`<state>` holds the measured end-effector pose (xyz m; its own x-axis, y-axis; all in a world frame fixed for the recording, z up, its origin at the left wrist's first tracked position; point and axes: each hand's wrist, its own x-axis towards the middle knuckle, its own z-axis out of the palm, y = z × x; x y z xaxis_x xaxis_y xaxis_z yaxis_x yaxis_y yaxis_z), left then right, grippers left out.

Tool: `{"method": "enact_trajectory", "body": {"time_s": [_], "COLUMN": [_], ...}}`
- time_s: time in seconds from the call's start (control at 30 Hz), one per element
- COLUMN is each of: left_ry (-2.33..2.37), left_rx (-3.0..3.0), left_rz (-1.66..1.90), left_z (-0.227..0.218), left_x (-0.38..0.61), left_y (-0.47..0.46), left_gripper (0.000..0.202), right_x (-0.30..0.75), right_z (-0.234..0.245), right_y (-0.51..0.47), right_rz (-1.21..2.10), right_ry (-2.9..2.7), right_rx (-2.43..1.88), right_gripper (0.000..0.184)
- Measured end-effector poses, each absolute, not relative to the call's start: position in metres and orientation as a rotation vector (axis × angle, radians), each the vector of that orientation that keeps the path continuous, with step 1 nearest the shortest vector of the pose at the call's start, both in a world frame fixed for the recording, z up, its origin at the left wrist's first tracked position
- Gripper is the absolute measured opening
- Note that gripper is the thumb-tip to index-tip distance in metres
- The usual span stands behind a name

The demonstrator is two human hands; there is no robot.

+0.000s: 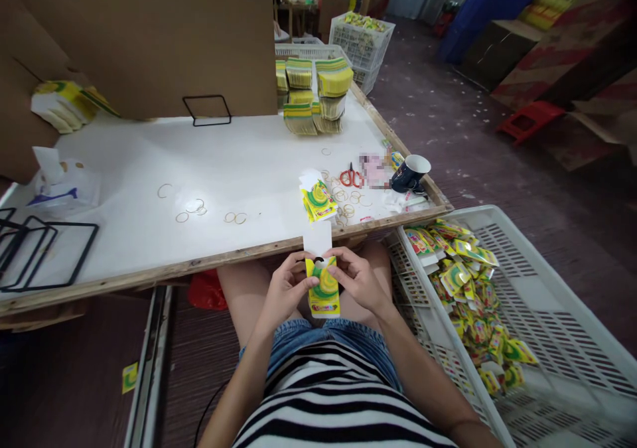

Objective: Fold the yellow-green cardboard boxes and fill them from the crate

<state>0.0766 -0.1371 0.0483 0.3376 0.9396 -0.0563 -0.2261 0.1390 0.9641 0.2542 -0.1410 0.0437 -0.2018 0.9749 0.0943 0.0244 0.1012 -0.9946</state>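
Observation:
Between my two hands, over my lap, is a small yellow and green printed carton [324,295] with a white flap standing up from its top. My left hand [288,285] pinches its upper left side, thumb on the printed face. At the upper right side my right hand [355,279] grips it the same way, thumb and fingers closed. Just beyond, on the table edge, lies a small stack of similar flat cartons [318,199]. The back of the held carton is hidden.
A white crate [562,282] full of yellow cartons stands at my right. On the white table [239,162] are carton stacks [333,79], red scissors [351,177], rubber bands [196,208], a dark mug [410,173], a tissue pack [62,186] and black wire racks [54,252].

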Motion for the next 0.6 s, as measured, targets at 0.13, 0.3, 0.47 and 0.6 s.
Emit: {"method": "enact_trajectory", "body": {"time_s": [0.13,0.3,0.47,0.6], "left_ry": [0.834,0.716,0.649,0.778], "left_rx": [1.072,1.009,0.973,1.056], "left_rz": [0.962,0.950,0.882,0.931], "left_z": [0.0448,0.0447,0.0419,0.0402], "left_x": [0.0773,0.0793,0.0782,0.0788], "left_y": [-0.1402,-0.1440,-0.1464,-0.1441], "left_gripper": [0.029,0.044,0.076,0.042], "right_x": [0.2597,0.2583,0.2551,0.2606], "right_z": [0.0478,0.0532,0.0489,0.0478], "right_y": [-0.1397,-0.1399,-0.1397,-0.1386], "right_rz": [1.163,1.014,1.013,0.948], "right_ry": [-1.547,-1.551,-1.481,-1.269], "right_rx": [-1.125,-1.132,-1.123,-1.172], "right_gripper": [0.021,0.031,0.030,0.021]}}
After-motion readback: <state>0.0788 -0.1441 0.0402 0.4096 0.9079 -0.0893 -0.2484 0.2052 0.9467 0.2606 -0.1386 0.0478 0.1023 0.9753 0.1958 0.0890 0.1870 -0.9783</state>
